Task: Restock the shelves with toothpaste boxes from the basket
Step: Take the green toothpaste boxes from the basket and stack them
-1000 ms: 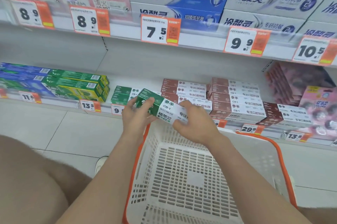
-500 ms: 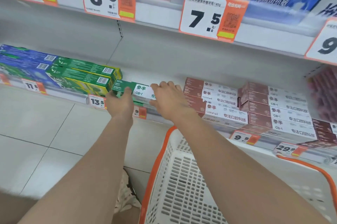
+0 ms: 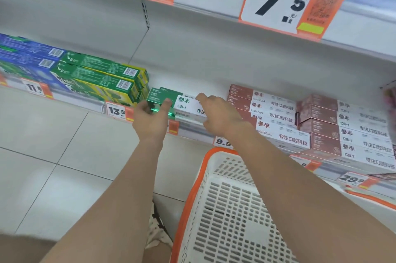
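White-painted lower shelf (image 3: pixel 192 63) is now filling most of the view, because the camera is sitting much closer to it than a second ago. The white basket (image 3: pixel 200 177) with the orange rim is standing on the floor below the shelf edge. Its visible part is showing no boxes.

Maroon boxes (image 3: pixel 321 132) are standing stacked on the right of the gap. Green-and-yellow boxes (image 3: pixel 102 79) are standing on the left.

The green-and-white toothpaste box (image 3: pixel 183 103) is the item that has moved. A second ago both hands were holding it above the basket. It is now lying lengthwise at the front of the shelf, between the two stacks. It is resting on a matching box, of which only the front edge is showing.

The left hand (image 3: pixel 150 122) is gripping the green end, with the thumb across the front face. The right hand (image 3: pixel 221 116) is lying over the white end with fingers extended, not wrapped round it. Whether it is pressing or only touching cannot be told.

Judgement: placement is nearly complete. The box is probably being squared against the stack, and release is not yet done. With no stock showing in the basket, this is probably one of the last boxes.
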`<control>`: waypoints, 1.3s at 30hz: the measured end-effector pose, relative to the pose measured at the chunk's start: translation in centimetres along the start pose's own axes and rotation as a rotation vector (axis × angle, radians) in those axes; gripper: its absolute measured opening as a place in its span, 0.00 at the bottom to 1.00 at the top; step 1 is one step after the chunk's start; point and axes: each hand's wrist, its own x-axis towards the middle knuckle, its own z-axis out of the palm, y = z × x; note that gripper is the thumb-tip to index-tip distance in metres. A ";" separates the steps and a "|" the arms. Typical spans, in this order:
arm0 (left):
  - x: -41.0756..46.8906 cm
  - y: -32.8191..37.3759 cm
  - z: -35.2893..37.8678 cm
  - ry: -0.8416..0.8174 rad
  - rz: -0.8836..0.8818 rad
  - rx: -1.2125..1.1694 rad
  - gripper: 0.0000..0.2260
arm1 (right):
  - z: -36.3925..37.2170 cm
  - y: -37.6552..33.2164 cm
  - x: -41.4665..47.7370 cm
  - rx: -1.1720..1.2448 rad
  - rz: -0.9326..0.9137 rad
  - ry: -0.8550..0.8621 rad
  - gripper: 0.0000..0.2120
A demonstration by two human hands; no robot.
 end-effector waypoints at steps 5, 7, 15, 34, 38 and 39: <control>-0.9 0.1 -0.2 0.028 0.047 0.024 0.27 | 0.3 0.1 0.0 -0.034 -0.001 0.003 0.31; -0.9 0.1 -0.1 0.034 0.063 0.026 0.22 | 0.5 0.0 -0.1 -0.031 0.008 0.009 0.31; -1.6 0.7 0.1 0.031 0.092 0.014 0.09 | 0.8 -0.3 -0.3 -0.023 0.012 0.042 0.32; -6.8 1.7 5.0 -0.347 0.885 0.609 0.09 | -0.8 8.3 -9.8 0.318 0.258 0.273 0.21; -9.1 2.5 6.3 -0.493 0.823 0.780 0.14 | 0.1 10.1 -12.5 0.247 0.338 0.091 0.34; -9.5 2.6 6.3 -0.503 0.822 0.832 0.15 | 0.5 10.2 -12.6 0.254 0.339 0.103 0.35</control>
